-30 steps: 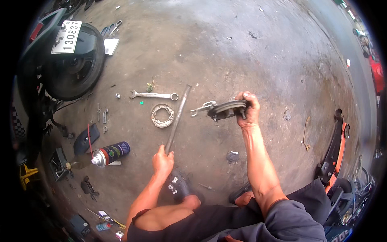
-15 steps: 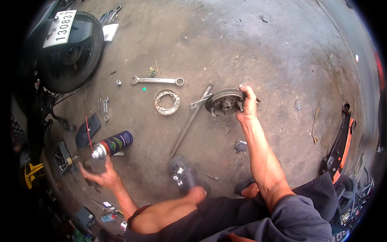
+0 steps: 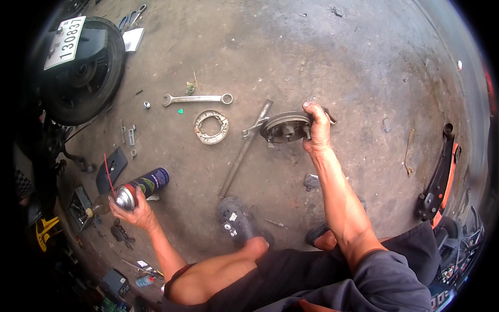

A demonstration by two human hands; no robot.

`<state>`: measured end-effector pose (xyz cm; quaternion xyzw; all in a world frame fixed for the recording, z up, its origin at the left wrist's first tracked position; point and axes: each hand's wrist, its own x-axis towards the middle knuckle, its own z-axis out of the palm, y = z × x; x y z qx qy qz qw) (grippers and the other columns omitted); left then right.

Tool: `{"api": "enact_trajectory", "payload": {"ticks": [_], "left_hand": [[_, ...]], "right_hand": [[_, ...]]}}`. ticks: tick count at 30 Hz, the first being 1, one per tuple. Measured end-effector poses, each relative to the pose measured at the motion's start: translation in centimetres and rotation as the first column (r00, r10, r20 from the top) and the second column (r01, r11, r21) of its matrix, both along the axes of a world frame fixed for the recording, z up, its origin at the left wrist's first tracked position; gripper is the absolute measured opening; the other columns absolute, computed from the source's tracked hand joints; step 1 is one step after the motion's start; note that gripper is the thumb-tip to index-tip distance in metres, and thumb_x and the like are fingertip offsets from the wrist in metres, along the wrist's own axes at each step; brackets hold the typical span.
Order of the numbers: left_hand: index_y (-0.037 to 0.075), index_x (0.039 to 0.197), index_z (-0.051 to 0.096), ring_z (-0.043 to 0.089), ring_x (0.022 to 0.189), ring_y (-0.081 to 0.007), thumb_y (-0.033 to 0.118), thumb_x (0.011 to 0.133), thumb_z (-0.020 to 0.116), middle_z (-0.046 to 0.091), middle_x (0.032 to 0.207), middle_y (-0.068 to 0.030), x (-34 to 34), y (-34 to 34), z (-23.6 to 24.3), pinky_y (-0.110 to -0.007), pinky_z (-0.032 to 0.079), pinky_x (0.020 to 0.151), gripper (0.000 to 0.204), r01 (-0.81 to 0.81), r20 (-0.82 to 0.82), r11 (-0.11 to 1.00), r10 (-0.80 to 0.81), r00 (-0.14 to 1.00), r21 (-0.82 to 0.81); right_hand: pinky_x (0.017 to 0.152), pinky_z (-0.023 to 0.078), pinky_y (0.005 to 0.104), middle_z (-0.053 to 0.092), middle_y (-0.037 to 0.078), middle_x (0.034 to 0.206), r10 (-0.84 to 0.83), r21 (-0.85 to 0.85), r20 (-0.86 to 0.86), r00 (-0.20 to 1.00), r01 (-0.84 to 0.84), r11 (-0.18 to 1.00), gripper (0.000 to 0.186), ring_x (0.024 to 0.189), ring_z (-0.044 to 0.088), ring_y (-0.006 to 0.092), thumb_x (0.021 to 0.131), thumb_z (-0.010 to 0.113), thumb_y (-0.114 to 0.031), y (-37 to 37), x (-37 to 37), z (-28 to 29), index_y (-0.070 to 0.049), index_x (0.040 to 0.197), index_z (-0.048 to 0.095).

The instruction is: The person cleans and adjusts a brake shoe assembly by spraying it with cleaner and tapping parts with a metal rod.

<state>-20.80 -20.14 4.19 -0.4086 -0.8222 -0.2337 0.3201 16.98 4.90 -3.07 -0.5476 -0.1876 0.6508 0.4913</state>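
In my left hand (image 3: 136, 212) is an aerosol can (image 3: 150, 183) with a dark blue and red label, tilted almost on its side. The fingers wrap its silver top, and a thin red straw stands up from the nozzle. My right hand (image 3: 318, 134) grips the right edge of a round, dirty brake plate (image 3: 286, 128), thumb on the far side. The plate is tilted, its hub and posts facing me. Left of it, a pair of brake shoes (image 3: 212, 127) forms a ring on the floor. A combination wrench (image 3: 200, 99) lies beyond them.
A metal bar (image 3: 241, 158) lies slantwise between my foot and the plate. At the far left stands a motorcycle wheel (image 3: 83, 73). Small parts (image 3: 131, 136) and a dark flat panel (image 3: 112, 170) lie near the can. A black and orange jack (image 3: 442, 182) is at the right.
My left hand has closed around the can's top, where its fingers were spread before. The brake plate has tilted slightly in my right hand. The view has shifted a little.
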Motion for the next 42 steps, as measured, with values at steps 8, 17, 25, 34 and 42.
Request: {"api": "enact_trajectory", "payload": {"ticks": [8, 17, 25, 34, 42], "left_hand": [[0.000, 0.130, 0.045, 0.048, 0.114, -0.0365, 0.026, 0.067, 0.085, 0.049, 0.122, -0.0214, -0.9, 0.2, -0.3, -0.047, 0.042, 0.094, 0.080, 0.051, -0.045, 0.998, -0.050, 0.998, 0.024], [0.000, 0.136, 0.035, 0.046, 0.117, -0.0355, 0.019, 0.067, 0.084, 0.043, 0.129, -0.0215, 0.5, 2.7, 0.6, -0.045, 0.038, 0.102, 0.086, 0.160, 0.288, 0.978, -0.192, 0.938, 0.130], [0.013, 0.127, 0.041, 0.055, 0.099, -0.0331, 0.006, 0.054, 0.071, 0.047, 0.116, -0.0232, 11.1, 7.2, 6.9, -0.041, 0.049, 0.081, 0.079, 0.862, 0.526, 0.507, -0.739, 0.421, 0.023], [0.011, 0.117, 0.051, 0.062, 0.078, -0.0305, 0.006, 0.050, 0.074, 0.053, 0.105, -0.0204, 14.9, 9.2, 6.7, -0.037, 0.053, 0.060, 0.070, 0.894, 0.519, 0.447, -0.765, 0.380, 0.005], [0.010, 0.115, 0.050, 0.062, 0.080, -0.0303, 0.004, 0.051, 0.074, 0.052, 0.105, -0.0213, 15.0, 9.8, 6.8, -0.038, 0.053, 0.061, 0.069, 0.886, 0.515, 0.461, -0.750, 0.415, -0.043]], "right_hand": [[0.057, 0.041, 0.0287, 0.050, -0.004, 0.066, 0.048, -0.027, -0.021, 0.999, -0.049, 0.998, 0.014, 0.060, 0.049, 0.0104, 0.076, 0.065, -0.019, -0.1, 0.1, 0.1, -0.015, 0.068, 0.055], [0.065, 0.053, 0.0364, 0.064, 0.007, 0.075, -0.028, -0.224, -0.316, 0.948, -0.046, 0.974, 0.019, 0.066, 0.063, 0.0216, 0.076, 0.063, -0.027, -0.1, -0.2, 0.0, -0.009, 0.079, 0.060], [0.070, 0.055, 0.0402, 0.067, 0.011, 0.076, -0.089, -0.284, -0.414, 0.906, -0.035, 0.958, 0.022, 0.069, 0.065, 0.0258, 0.076, 0.062, -0.029, 0.0, 0.5, -0.3, -0.007, 0.080, 0.061], [0.061, 0.049, 0.0339, 0.058, 0.003, 0.069, 0.023, -0.057, -0.228, 0.973, -0.037, 0.998, 0.018, 0.063, 0.058, 0.0186, 0.076, 0.066, -0.025, 0.2, -0.1, 2.4, -0.010, 0.078, 0.058], [0.059, 0.047, 0.0313, 0.057, 0.002, 0.070, 0.039, -0.025, -0.202, 0.979, -0.045, 0.999, 0.017, 0.062, 0.056, 0.0156, 0.076, 0.067, -0.024, 0.3, -0.4, 2.4, -0.009, 0.078, 0.058]]}}
